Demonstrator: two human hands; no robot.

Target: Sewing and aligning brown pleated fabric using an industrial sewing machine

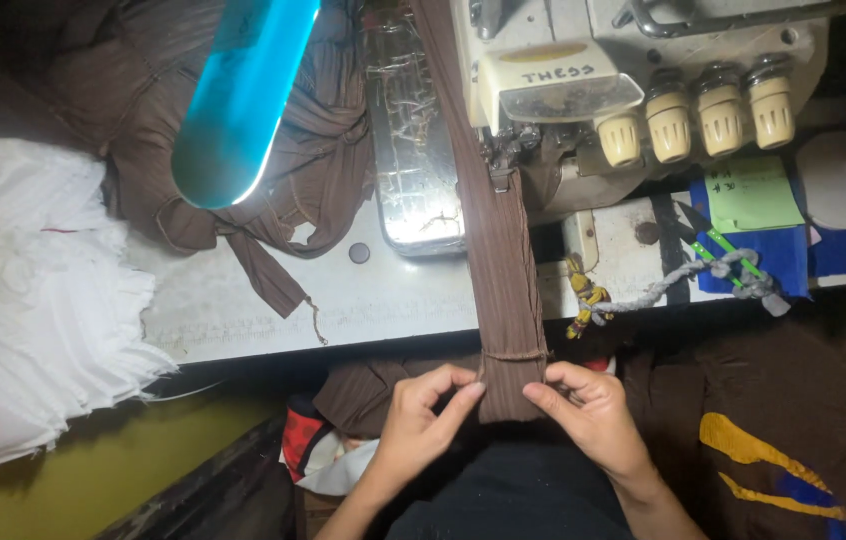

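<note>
Brown ribbed strip (499, 260) pinched by both hands (421, 415) (588, 410).

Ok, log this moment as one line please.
left hand: pinches brown ribbed strip end | right hand: pinches same end | strip runs up to sewing machine | white fabric pile at left

Both forearms rise from the bottom centre of the frame and converge, the left hand (421, 420) at lower centre-left with thumb and curled fingers pinched together and pointing right, the right hand (588, 408) just beside it at lower centre-right, its fingers pinched likewise and pointing left.
</note>
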